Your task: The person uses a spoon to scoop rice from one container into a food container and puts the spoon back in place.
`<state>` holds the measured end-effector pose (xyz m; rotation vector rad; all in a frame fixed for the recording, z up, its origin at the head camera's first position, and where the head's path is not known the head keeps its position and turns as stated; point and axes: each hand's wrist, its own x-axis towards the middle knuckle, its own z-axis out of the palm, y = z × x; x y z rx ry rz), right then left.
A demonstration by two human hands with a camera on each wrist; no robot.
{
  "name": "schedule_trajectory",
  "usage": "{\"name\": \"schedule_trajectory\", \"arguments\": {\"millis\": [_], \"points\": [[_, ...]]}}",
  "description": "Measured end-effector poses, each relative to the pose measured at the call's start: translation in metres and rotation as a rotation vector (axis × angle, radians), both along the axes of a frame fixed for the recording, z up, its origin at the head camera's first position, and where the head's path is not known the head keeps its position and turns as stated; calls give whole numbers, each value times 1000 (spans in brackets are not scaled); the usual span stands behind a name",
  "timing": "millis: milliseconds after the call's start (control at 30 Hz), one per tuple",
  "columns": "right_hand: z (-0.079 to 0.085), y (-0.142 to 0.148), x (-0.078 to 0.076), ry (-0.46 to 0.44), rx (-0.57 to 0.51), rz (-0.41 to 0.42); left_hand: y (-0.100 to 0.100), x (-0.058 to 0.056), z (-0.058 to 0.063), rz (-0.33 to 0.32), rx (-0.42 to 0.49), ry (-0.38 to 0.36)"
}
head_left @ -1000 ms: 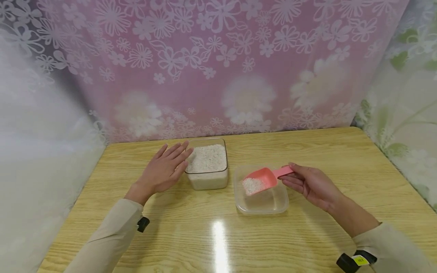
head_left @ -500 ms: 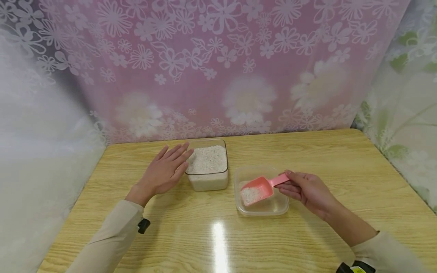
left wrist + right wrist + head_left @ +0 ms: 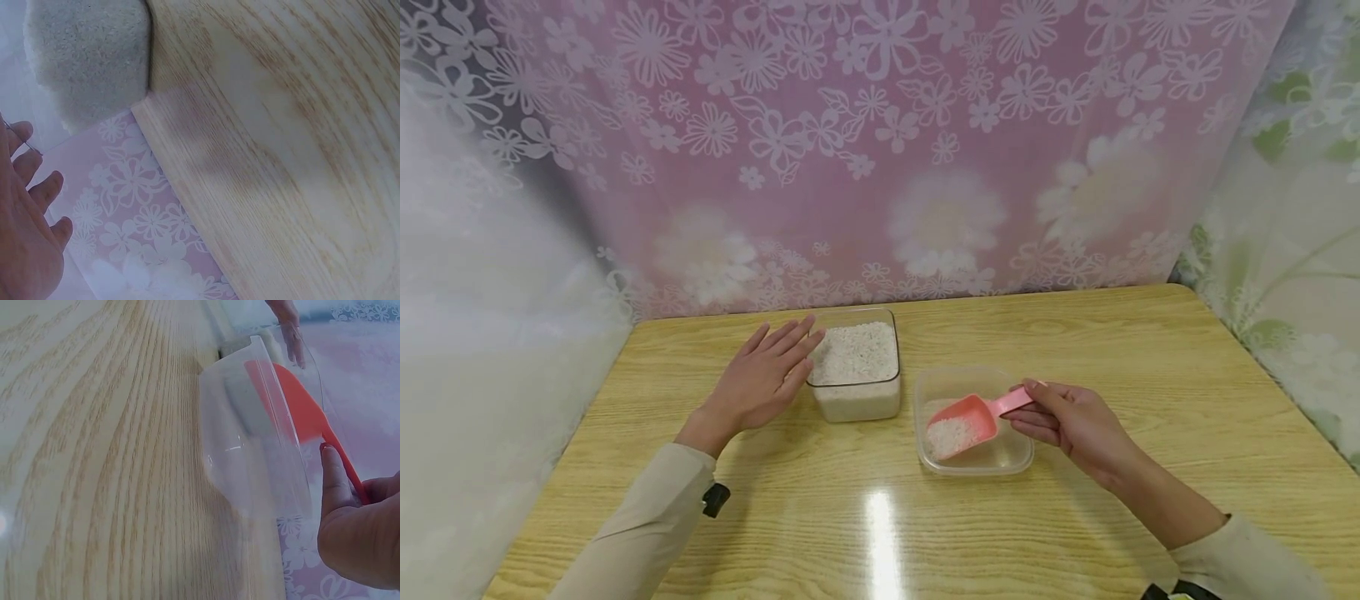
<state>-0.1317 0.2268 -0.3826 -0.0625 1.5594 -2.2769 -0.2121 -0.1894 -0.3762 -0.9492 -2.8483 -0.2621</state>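
Note:
My right hand [image 3: 1067, 421] pinches the handle of a pink scoop [image 3: 970, 419], also the pink scoop [image 3: 300, 406] in the right wrist view. The scoop carries a small heap of white rice and hangs low inside a clear plastic container [image 3: 1018, 454]. That clear container [image 3: 250, 456] shows close up in the right wrist view. To its left stands a second clear box full of rice [image 3: 856, 362], the same rice box [image 3: 94, 56] in the left wrist view. My left hand [image 3: 760, 375] lies flat with straight fingers against that box's left side.
The wooden table [image 3: 880, 533] stretches toward me with a light glare at its front middle. A pink flowered curtain [image 3: 880, 150] closes off the back, and pale curtains hang at both sides.
My right hand has lowered the scoop with its rice deeper into the clear container and drawn it slightly toward me. The left hand has stayed in place.

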Motion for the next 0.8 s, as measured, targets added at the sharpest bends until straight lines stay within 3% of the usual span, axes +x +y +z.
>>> {"name": "schedule_trajectory", "arguments": {"millis": [800], "points": [[6, -2, -2, 11, 224, -69, 0, 0, 1, 3, -4, 1]]}}
